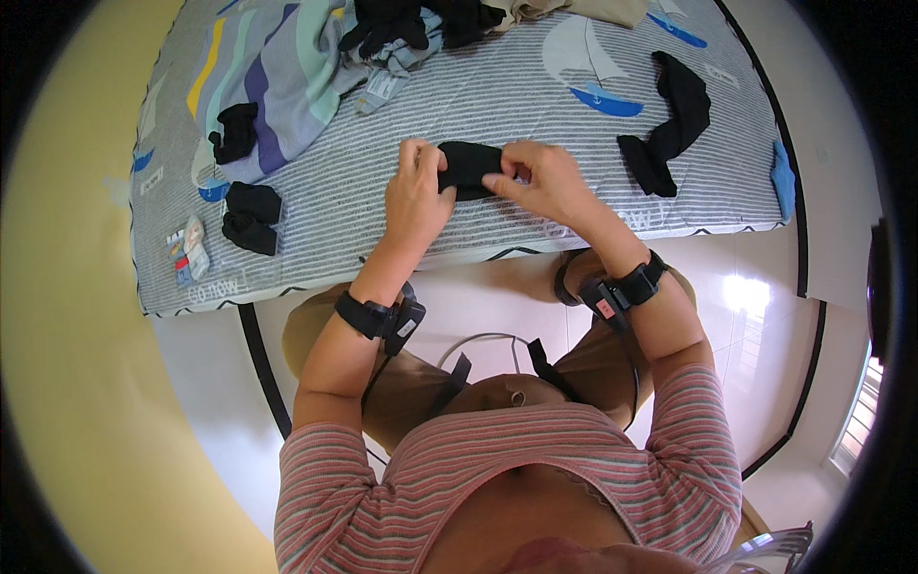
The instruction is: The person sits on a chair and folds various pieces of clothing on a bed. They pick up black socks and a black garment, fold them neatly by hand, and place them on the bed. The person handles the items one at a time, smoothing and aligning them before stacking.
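A black sock [470, 170], folded into a short flat band, lies on the striped bed sheet near the front edge. My left hand [419, 187] grips its left end with bent fingers. At the other end, my right hand [543, 180] pinches the fabric between thumb and fingers. Off to the right a long black sock [681, 124] lies loose and bent. On the left are a folded black sock bundle [252, 218], a small crumpled black piece [234, 132] and a light patterned sock pair [189, 251].
A striped multicolour cloth [277, 91] spreads over the far left of the bed [402, 239]. Dark clothes [411, 24] are heaped at the far middle, with a beige cloth [564, 10] beside them. A blue cloth [783, 182] sits at the right edge. A yellow wall [76, 335] stands left.
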Motion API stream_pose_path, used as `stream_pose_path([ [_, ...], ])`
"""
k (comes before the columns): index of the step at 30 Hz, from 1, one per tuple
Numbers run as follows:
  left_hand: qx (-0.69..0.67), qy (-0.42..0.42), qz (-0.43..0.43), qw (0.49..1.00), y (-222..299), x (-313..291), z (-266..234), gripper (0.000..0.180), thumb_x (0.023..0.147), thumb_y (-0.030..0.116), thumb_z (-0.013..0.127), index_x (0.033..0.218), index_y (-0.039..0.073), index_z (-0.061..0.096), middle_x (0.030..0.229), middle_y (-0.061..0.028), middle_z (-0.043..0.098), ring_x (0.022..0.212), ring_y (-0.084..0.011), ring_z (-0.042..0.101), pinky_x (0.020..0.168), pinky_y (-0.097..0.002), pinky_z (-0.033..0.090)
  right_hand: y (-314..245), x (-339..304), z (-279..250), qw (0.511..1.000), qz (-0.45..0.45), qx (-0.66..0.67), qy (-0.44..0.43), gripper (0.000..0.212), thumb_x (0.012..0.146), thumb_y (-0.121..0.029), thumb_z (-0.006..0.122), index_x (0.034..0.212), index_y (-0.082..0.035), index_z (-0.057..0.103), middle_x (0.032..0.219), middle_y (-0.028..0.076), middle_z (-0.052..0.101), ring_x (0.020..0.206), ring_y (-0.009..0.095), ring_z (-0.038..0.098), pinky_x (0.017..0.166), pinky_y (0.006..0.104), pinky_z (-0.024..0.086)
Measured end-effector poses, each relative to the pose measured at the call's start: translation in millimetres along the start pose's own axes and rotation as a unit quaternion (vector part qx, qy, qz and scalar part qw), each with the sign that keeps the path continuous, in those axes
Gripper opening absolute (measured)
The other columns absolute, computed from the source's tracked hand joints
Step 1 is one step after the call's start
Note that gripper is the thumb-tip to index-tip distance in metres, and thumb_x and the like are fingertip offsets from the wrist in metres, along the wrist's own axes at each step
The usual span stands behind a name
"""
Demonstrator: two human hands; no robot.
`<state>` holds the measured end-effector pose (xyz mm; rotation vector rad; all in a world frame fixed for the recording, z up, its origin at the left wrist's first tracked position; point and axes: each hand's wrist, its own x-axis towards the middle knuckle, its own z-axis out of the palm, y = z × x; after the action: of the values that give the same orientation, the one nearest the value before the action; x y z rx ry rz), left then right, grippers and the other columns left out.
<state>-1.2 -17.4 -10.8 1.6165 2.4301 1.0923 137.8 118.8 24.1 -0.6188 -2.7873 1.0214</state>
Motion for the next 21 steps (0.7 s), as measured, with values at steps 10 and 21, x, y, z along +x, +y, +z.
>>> stream_pose_path([
  [10, -0.198, -0.008, -0.001, 0.980, 1, 3, -3, 0.024, 0.062, -0.015, 0.048, 0.077, 0.003, 0.047, 0.105, -0.0093, 0.049, 0.079, -0.0179, 0.054, 0.062, -0.0269, 0.044, 17, 19, 13, 0.929, 0.073, 0.358, -0.063, 0.044, 0.078, -0.019, 0.067, 0.114, 0.000, 0.051, 0.086, 0.004, 0.060, 0.074, 0.010, 0.054, 0.059, 0.0231, 0.042],
  [21, -0.589, -0.085, -0.218, 0.774, 4, 12, -14, 0.030, 0.080, 0.001, 0.043, 0.110, 0.002, 0.044, 0.110, -0.0101, 0.050, 0.098, -0.0143, 0.053, 0.081, -0.0257, 0.046, 3, 18, 8, 0.865, 0.087, 0.490, -0.062, 0.050, 0.071, -0.012, 0.065, 0.116, 0.000, 0.048, 0.084, 0.003, 0.059, 0.068, 0.010, 0.053, 0.056, 0.0207, 0.042],
])
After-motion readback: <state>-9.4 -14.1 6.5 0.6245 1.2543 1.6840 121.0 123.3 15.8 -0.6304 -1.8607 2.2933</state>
